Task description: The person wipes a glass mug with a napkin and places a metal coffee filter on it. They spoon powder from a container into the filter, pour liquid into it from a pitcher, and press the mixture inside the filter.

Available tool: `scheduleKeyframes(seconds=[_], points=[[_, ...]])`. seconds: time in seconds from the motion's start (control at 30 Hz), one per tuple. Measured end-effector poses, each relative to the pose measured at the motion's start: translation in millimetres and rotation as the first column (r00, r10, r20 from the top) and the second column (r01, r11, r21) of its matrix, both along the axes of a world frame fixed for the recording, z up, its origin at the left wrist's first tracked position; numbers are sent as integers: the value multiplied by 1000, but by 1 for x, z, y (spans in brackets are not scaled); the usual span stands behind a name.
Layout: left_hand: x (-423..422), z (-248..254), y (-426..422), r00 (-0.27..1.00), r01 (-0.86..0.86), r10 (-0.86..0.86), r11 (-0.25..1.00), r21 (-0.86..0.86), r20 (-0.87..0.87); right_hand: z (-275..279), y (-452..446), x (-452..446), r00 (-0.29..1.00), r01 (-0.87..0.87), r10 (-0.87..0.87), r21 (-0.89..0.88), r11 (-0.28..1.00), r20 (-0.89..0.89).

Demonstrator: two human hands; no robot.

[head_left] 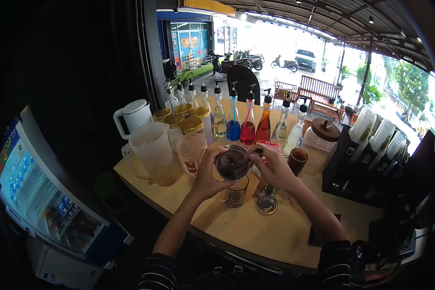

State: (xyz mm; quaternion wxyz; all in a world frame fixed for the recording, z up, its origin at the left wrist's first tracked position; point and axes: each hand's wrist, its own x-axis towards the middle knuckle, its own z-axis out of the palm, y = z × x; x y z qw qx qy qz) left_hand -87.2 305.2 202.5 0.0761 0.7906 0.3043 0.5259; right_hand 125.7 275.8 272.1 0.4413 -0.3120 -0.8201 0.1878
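Observation:
My left hand (208,175) is wrapped round the side of a round metal cup (231,164) with dark contents, tilted so its opening shows. My right hand (273,166) pinches a thin utensil at the cup's right rim; its tip reaches over the dark contents. Under the cup, a clear glass mug (236,194) stands on the wooden counter (217,220). A small round metal lid or dish (267,204) lies to the right of the mug. Beyond my right hand is a tall brown container (297,160).
Pump bottles (233,123) line the back. At the left stand a plastic pitcher (152,152), a white kettle (134,118) and gold-lidded jars (192,126). A brown-lidded jar (320,147) and a black cup rack (350,166) are at the right; a drinks fridge (50,193) is far left.

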Motion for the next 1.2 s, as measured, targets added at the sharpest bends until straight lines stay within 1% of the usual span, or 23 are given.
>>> scheduleKeyframes(seconds=[0.1, 0.17, 0.2, 0.23, 0.27, 0.3, 0.37, 0.4, 0.43, 0.5, 0.53, 0.6, 0.63, 0.7, 0.73, 0.8, 0.83, 0.9, 0.93, 1.0, 1.03, 1.1, 1.2], points=[[3, -4, -2, 999, -7, 8, 1000, -23, 37, -2, -8, -2, 999, 37, -36, 28, 999, -39], [8, -4, -4, 998, -5, 8, 998, -58, 64, -2, -11, -5, 988, 107, -96, 84, 991, -123], [11, -4, -5, 996, -1, 9, 996, -92, 91, -4, -13, -9, 987, 109, -98, 83, 991, -124], [14, -3, -7, 996, 2, 6, 996, -92, 90, -7, -14, -14, 977, 150, -130, 112, 982, -167], [17, -2, -10, 994, -40, 48, 997, -72, 103, -10, -16, -16, 964, 192, -161, 138, 972, -209], [20, -1, -12, 989, -84, 89, 995, -52, 117, -13, -18, -15, 964, 195, -163, 137, 971, -211], [24, -3, -13, 983, -108, 116, 992, -66, 142, -19, -20, -15, 980, 170, -165, 35, 985, -112], [25, -4, -13, 975, -133, 145, 988, -80, 169, -21, -19, -14, 973, 207, -198, 70, 976, -118], [28, -6, -13, 975, -133, 145, 988, -80, 168, -20, -19, -14, 973, 207, -198, 70, 976, -119], [32, -8, -14, 962, -138, 147, 989, -52, 229, -18, -19, -17, 916, 253, -242, -10, 968, -318], [32, -7, -15, 963, -139, 148, 989, -52, 227, -18, -20, -18, 916, 252, -242, -10, 968, -319], [33, -4, -18, 965, -142, 169, 979, -144, 200, -20, -23, -19, 944, 216, -222, -50, 975, -243], [32, -5, -18, 966, -141, 168, 979, -145, 197, -20, -24, -18, 944, 217, -223, -52, 975, -245], [27, -5, -17, 990, -116, 119, 992, -48, 76, -19, -23, -16, 938, 252, -256, -45, 967, -234], [25, -4, -17, 990, -115, 118, 992, -49, 74, -19, -21, -14, 937, 253, -257, -47, 966, -236], [22, -1, -15, 992, -124, 122, 991, 49, 40, -18, -14, -7, 972, 93, -90, 2, 996, -219], [19, 0, -14, 992, -124, 122, 991, 50, 39, -16, -12, -3, 971, 92, -90, 2, 996, -220], [12, 4, -12, 994, -101, 103, 994, 49, -34, -13, -9, 7, 995, -4, -7, -107, 994, -101], [10, 8, -12, 994, -101, 102, 994, 50, -35, -8, -6, 11, 995, -3, -8, -107, 994, -102], [8, 14, -15, 988, -85, 93, 994, 68, -124, 1, -2, 16, 996, -36, 29, -74, 997, -89], [8, 15, -15, 988, -86, 94, 994, 67, -124, 3, -3, 16, 996, -37, 30, -76, 996, -88], [8, 17, -14, 982, -75, 83, 996, 50, -167, 6, -3, 14, 997, -68, 70, -88, 994, 24], [7, 18, -14, 987, -50, 55, 998, 35, -150, 6, -2, 14, 1000, -24, 24, -56, 998, 7]])
